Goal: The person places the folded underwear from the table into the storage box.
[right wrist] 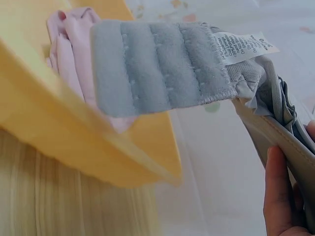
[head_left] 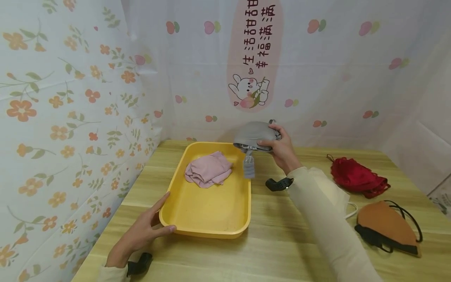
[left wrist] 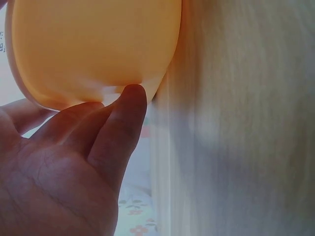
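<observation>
A folded grey bra (head_left: 255,135) hangs in the air above the far right corner of a yellow plastic tray (head_left: 206,213). My right hand (head_left: 283,150) grips it by its right end, thumb in front and fingers behind. Its back band with the hook-and-eye strip (right wrist: 157,66) dangles beside the tray's right rim. Inside the tray, toward the back, lies a bunched pink cloth (head_left: 209,170). My left hand (head_left: 141,231) holds the tray's near left corner, thumb along the near wall and fingers along the left wall. The fingertips (left wrist: 132,98) press against the tray's outside.
Right of the tray lie a dark red lace-trimmed bra (head_left: 356,176), an orange and black bra (head_left: 389,227) and a cream garment (head_left: 340,196) partly behind my right sleeve. Floral cloth (head_left: 81,117) hangs along the left side, and a printed curtain (head_left: 197,78) closes off the back.
</observation>
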A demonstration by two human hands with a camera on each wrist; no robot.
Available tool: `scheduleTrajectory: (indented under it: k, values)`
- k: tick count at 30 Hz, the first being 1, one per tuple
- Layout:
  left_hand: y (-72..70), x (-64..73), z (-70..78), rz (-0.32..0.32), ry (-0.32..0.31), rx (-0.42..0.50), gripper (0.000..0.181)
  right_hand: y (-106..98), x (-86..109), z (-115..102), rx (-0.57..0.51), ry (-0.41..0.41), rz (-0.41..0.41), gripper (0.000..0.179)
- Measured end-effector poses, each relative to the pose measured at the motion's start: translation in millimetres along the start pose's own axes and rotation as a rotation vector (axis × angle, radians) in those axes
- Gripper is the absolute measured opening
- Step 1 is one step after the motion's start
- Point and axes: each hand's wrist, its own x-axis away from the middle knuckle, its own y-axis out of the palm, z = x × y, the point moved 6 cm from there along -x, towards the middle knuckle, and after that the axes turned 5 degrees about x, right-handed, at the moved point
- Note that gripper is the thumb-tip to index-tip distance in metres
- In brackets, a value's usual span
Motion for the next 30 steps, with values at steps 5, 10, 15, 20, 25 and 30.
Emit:
scheduleTrajectory:
  k: [5,10,15,20,25,30]
  values:
    - [0.4,0.0,0.4,0.000,0.005,0.006,0.095,16.7,1.6,2.5,0.002,0.020,-0.028,0.071]
    - [0.9,0.1,0.3,-0.005,0.008,0.015,0.095,34.1,1.2,8.3,-0.012,0.038,-0.053,0.069]
    - [0.9,0.3,-1.0,-0.003,-0.001,0.026,0.096,53.3,-0.7,13.7,-0.023,0.055,-0.080,0.068]
    - [0.5,-0.1,-0.1,-0.002,0.005,0.019,0.095,71.5,0.0,19.9,0.006,0.081,-0.087,0.069]
    - [0.2,0.4,-0.2,0.000,0.014,0.003,0.095,91.5,3.0,24.2,0.018,0.091,-0.102,0.068]
    - [1.2,0.1,-0.5,-0.007,0.011,0.007,0.095,109.3,7.4,29.0,0.020,0.114,-0.113,0.067]
